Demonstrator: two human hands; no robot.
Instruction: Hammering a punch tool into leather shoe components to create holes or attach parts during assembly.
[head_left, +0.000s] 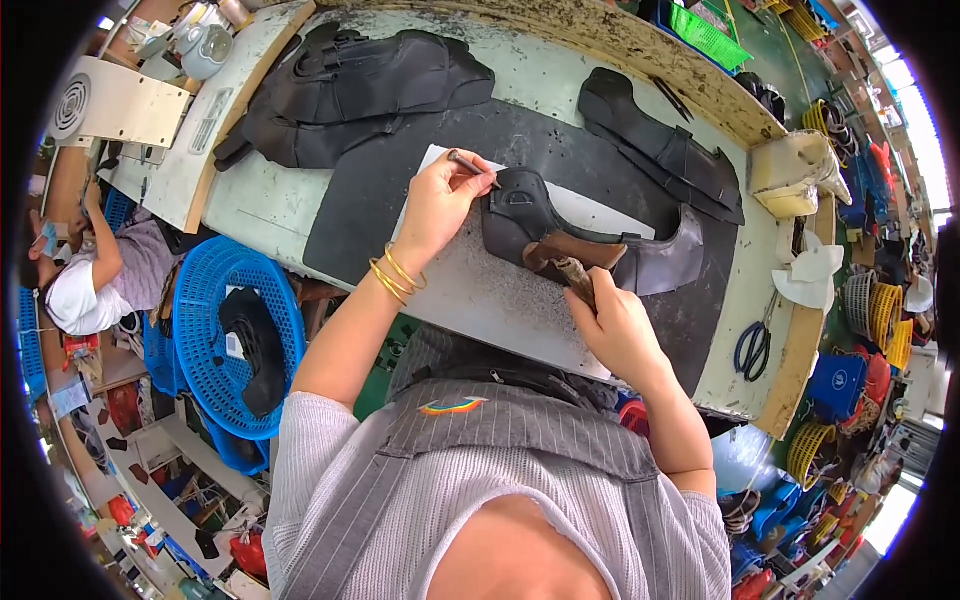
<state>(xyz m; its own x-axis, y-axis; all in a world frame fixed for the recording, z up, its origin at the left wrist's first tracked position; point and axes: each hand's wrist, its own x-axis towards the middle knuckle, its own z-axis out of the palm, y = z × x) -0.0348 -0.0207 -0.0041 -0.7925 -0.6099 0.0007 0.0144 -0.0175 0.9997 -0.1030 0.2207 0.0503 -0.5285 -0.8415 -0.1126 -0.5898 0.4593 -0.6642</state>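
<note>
Far left, co-worker [85,298], masked, sitting beside blue basket [188,330], which is holding a dark piece [262,350]. Next, pale green counter [268,218], carrying black mat [345,232] and, at its far side, a heap [375,85] of black leather parts. Left hand [440,207], two bangles [397,273] circling the wrist; its fingers closing together on a slim dark rod [467,163], whose lower end is pointing at the near end of the upper. Pale board [465,285], lying on the mat under the work. One black upper [507,238], brown lining [585,250] showing: resting on the board, its long axis running left to right and slanting slightly toward the wearer. It is lying just right of the left fingers and just beyond the right fingers, the left hand sitting nearer its left end. Wooden handle [574,278], its far end meeting the lining. Right hand [620,325], its fingers wrapping round that handle; whether they are also touching the upper, cannot tell. Folded black parts [665,155], lying behind. Scissors [754,352] and a whitish block [785,172], closing the right side.
</note>
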